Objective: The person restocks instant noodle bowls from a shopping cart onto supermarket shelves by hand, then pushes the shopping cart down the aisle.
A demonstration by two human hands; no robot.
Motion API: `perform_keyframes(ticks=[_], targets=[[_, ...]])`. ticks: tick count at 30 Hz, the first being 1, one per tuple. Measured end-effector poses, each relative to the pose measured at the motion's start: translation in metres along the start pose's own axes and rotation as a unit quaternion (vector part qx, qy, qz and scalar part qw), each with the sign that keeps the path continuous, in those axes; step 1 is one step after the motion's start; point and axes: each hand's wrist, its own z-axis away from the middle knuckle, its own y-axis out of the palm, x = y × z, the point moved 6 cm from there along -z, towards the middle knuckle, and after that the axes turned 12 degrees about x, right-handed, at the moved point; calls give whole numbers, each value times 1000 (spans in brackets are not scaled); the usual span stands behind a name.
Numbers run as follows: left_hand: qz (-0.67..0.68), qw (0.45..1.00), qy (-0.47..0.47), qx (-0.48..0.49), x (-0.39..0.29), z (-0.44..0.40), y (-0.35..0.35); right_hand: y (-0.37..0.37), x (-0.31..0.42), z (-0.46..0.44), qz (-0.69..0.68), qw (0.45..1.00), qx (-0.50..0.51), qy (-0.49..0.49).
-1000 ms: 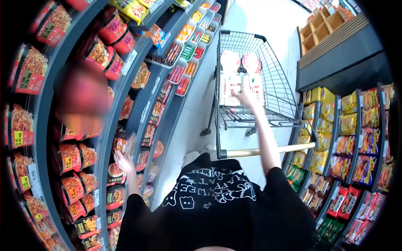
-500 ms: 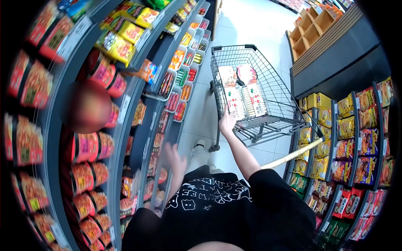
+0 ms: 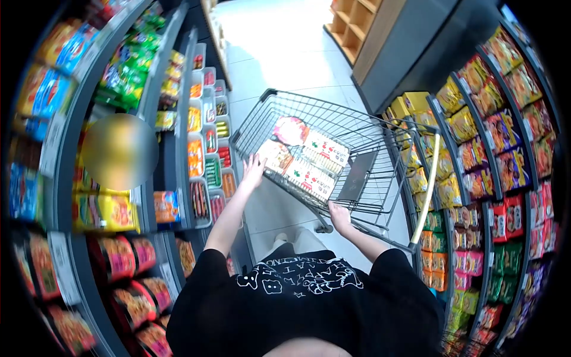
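A black wire shopping cart (image 3: 380,134) stands turned sideways in front of me. My left hand (image 3: 254,171) is at its near left rim, with the fingers hooked over the wire. Farther right along the same side, my right hand (image 3: 340,217) is closed around the rim. Inside the cart, between my hands, lie two white packs with red printed pictures, one nearer (image 3: 310,180) and one behind it (image 3: 326,149). Beside them are a pink-and-white package (image 3: 291,130) and a pale package with a food picture (image 3: 275,156). The cart's pale yellow handle (image 3: 427,190) is at the right, apart from both hands.
Shelves of red-and-black noodle packs (image 3: 122,257) and bagged food line my left, with clear bins (image 3: 195,156) of small packets. Packed shelves (image 3: 467,160) flank the right, close to the handle. A dark pillar (image 3: 410,53) and wooden rack (image 3: 351,27) stand beyond the tiled floor (image 3: 279,35).
The cart has swung round, its front end now pointing left. My left hand has come from beside the shelf onto the rim. My right hand now grips nearer the handle end.
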Motion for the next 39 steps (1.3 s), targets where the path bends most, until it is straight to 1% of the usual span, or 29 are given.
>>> perform_keyframes(ticks=[1,2,3,4,6,7,10,14,17,18,19,20,21,22,23,24,25,26,27,28,29,30,31,32,34,35,36,38,39], targets=[[-25,999,6,25,6,-15,18,-2,-11,-1,-4,1000,-5,14],[-51,997,12,51,10,-23,34,0,-19,0,-2,1000,4,-15],[-34,998,2,49,14,-25,43,1,-24,0,3,999,15,-45],[-14,999,-10,48,14,-25,53,-1,-34,0,5,999,14,-32],[-51,998,-18,-44,5,-25,59,-1,-48,-5,30,996,54,-60],[-49,998,-12,-43,-3,-27,62,-5,-56,-6,39,996,43,-75],[-42,995,-68,-57,-20,-27,61,-12,-86,-22,68,989,87,-98],[1,992,-120,-45,-47,-31,56,-38,-137,-55,101,979,84,-156],[-33,987,-146,50,-79,-40,43,-48,-191,-92,125,974,110,-156],[-61,984,-153,74,-87,-48,45,-50,-213,-107,129,976,82,-155],[-59,984,-145,89,-96,-54,41,-65,-225,-119,109,983,48,-141],[-54,986,-131,91,-102,-65,46,-74,-239,-134,92,991,52,-80],[-42,990,-99,87,-109,-72,43,-85,-247,-143,123,989,-59,-55],[8,996,-62,67,-115,-80,41,-101,-250,-153,119,985,-116,42],[51,998,-17,45,-120,-86,38,-109,-249,-155,59,973,-171,144],[56,997,-31,44,-117,-94,37,-119,-237,-156,2,945,-223,241],[84,995,16,51,-119,-103,38,-102,-220,-176,3,949,-221,227],[113,990,63,57,-119,-110,41,-69,-219,-191,-181,903,-268,284],[118,990,47,64,-109,-117,48,-42,-210,-201,-359,820,-300,330],[105,992,16,70,-97,-119,49,-36,-177,-217,-401,830,-276,273],[79,989,-22,122,-81,-120,49,-34,-140,-231,-441,835,-250,216],[53,981,-58,175,-64,-120,50,-35,-106,-241,-444,844,-208,217],[11,987,10,160,-55,-124,51,-37,-84,-251,-446,853,-167,215],[-85,990,38,102,-50,-129,49,-43,-76,-260,-445,857,-160,202],[-36,998,-9,57,-41,-148,38,-33,-74,-271,-385,859,-110,320],[-21,997,-29,73,-37,-156,32,-26,-79,-278,-337,874,-101,334],[-5,995,-46,89,-37,-160,16,-16,-86,-284,-317,882,-19,348],[14,994,-72,78,-30,-184,20,-20,-94,-280,-438,807,-62,391],[9,991,-80,110,-29,-193,13,-13,-105,-285,-346,854,-34,388]])
